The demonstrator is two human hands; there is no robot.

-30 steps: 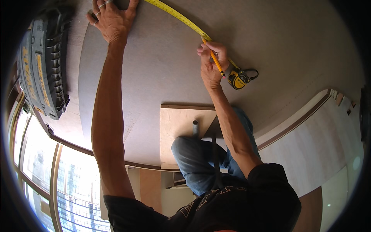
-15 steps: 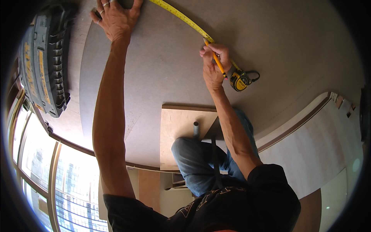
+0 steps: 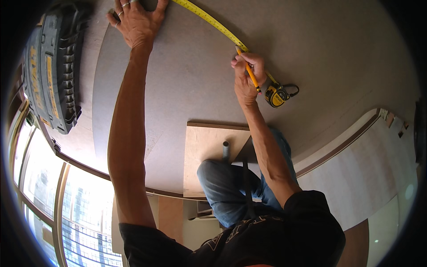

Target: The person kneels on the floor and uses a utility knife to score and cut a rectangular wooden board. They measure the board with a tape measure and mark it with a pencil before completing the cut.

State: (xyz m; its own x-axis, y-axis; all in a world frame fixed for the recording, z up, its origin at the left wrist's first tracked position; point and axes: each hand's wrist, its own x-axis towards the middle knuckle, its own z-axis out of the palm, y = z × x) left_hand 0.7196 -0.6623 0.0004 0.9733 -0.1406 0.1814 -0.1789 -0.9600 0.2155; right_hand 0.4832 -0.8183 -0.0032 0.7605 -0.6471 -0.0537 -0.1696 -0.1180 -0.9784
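Observation:
My right hand (image 3: 247,79) grips a yellow-orange pencil (image 3: 250,73), its tip at the edge of a yellow tape measure blade (image 3: 209,20). The blade runs from the top edge of view down to my right hand and passes beneath it. Just right of that hand the black-and-yellow tape case (image 3: 276,95) lies on the large grey-brown sheet (image 3: 195,80). My left hand (image 3: 138,24) rests on the far left part of the sheet with thumb and fingers apart. The top of the picture cuts off its fingertips, and the blade's far end is out of view.
A black toolbox (image 3: 53,71) with yellow markings stands at the far left. A light plywood piece (image 3: 200,147) lies by my bent knee (image 3: 218,178), with a short grey tube (image 3: 226,150) upright near it. Pale curved panels (image 3: 356,164) are at right, windows (image 3: 84,213) at lower left.
Almost everything holds still. The view has shifted very slightly, and both hands, the pencil and the tape keep their places on the sheet.

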